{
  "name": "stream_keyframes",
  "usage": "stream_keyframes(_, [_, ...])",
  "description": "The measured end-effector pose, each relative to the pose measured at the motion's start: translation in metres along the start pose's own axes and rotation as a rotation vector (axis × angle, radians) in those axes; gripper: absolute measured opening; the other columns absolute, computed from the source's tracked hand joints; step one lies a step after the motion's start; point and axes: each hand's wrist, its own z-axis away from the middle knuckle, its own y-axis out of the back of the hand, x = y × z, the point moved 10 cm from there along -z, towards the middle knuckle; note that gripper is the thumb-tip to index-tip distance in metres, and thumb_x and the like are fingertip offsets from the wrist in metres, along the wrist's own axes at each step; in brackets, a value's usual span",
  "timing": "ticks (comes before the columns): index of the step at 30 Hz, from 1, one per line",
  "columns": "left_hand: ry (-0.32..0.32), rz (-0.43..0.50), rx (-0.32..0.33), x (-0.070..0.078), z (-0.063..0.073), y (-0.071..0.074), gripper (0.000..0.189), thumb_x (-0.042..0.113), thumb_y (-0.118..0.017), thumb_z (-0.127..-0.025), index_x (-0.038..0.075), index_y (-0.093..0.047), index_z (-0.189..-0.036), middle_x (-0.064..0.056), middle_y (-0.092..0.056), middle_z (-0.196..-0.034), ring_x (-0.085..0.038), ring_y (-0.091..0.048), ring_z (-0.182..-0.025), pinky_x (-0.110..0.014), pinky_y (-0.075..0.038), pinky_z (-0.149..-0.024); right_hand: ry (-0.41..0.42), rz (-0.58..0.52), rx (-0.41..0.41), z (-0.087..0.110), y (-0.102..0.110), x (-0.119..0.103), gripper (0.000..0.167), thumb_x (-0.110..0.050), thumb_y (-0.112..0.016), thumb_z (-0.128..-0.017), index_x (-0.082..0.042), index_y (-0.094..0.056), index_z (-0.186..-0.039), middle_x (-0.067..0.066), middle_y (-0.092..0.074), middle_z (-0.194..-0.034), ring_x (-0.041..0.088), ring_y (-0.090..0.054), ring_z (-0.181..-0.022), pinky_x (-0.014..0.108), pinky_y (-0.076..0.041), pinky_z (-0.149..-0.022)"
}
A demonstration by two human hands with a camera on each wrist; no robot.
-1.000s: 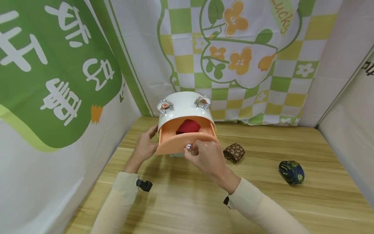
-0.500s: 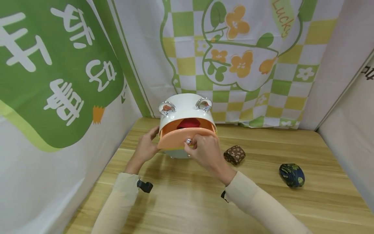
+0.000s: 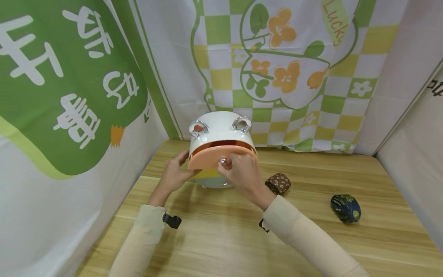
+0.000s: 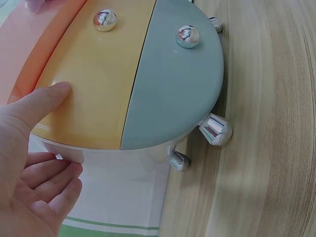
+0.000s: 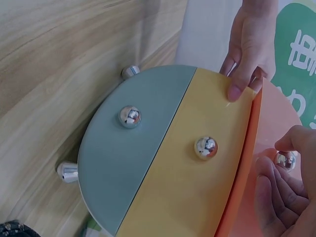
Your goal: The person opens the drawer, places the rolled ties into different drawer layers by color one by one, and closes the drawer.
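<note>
Orange drawer (image 3: 204,158) stands slightly out of the cabinet (image 3: 219,125), topmost — right hand (image 3: 244,173) clamped, thumb and fingers, on its knob (image 5: 285,160); left hand (image 3: 174,175) (thumb on yellow front (image 4: 106,74), fingers curled round the side) presumably steadies the body.

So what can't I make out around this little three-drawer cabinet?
Inside the peach drawer: head view, mostly hidden by its front and the white cabinet.
Inside the yellow drawer and teal drawer: all views, hidden by their closed fronts.
Dark textured object: right wrist view, cut off by bottom-left corner.
Black wall lettering: head view, cut off by right edge.
</note>
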Motion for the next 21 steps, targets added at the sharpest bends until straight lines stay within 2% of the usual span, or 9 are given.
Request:
stream_keyframes(3, [0.000,0.006,0.000,0.001,0.000,0.000,0.078,0.030,-0.086,-0.091,0.012,-0.050,-0.157,-0.018,-0.057,-0.156,-0.041,-0.052,-0.147,-0.063,-0.043,-0.122,0.005,0.008,0.004,-0.003,-0.002,0.001,0.052,-0.022,-0.077,-0.091,-0.021,-0.039,-0.056,-0.012,-0.032,-0.048,0.001,-0.021,-0.043,0.018,-0.016,-0.044])
stream_keyframes(8, [0.000,0.005,0.005,0.001,0.000,0.001,0.077,0.031,-0.086,-0.091,0.012,-0.051,-0.156,-0.018,-0.058,-0.155,-0.039,-0.053,-0.146,-0.062,-0.044,-0.122,0.014,0.024,0.028,-0.007,-0.002,0.003,0.044,-0.023,-0.079,-0.089,-0.019,-0.048,-0.057,-0.009,-0.047,-0.049,0.004,-0.032,-0.043,0.019,-0.025,-0.043])
stream_keyframes(14, [0.008,0.002,0.008,0.001,0.000,0.001,0.077,0.031,-0.087,-0.090,0.011,-0.051,-0.155,-0.018,-0.060,-0.153,-0.039,-0.054,-0.146,-0.060,-0.044,-0.123,-0.004,0.044,0.036,-0.012,-0.003,0.007,0.039,-0.026,-0.080,-0.088,-0.016,-0.056,-0.058,-0.008,-0.051,-0.049,0.007,-0.040,-0.043,0.023,-0.033,-0.043])
stream_keyframes(21, [0.023,-0.006,0.002,-0.001,-0.001,0.000,0.079,0.032,-0.087,-0.090,0.009,-0.050,-0.156,-0.019,-0.060,-0.153,-0.039,-0.054,-0.145,-0.060,-0.044,-0.123,-0.024,0.056,0.006,-0.015,-0.008,0.011,0.039,-0.028,-0.079,-0.089,-0.017,-0.058,-0.059,-0.008,-0.053,-0.048,0.008,-0.043,-0.043,0.023,-0.031,-0.042])
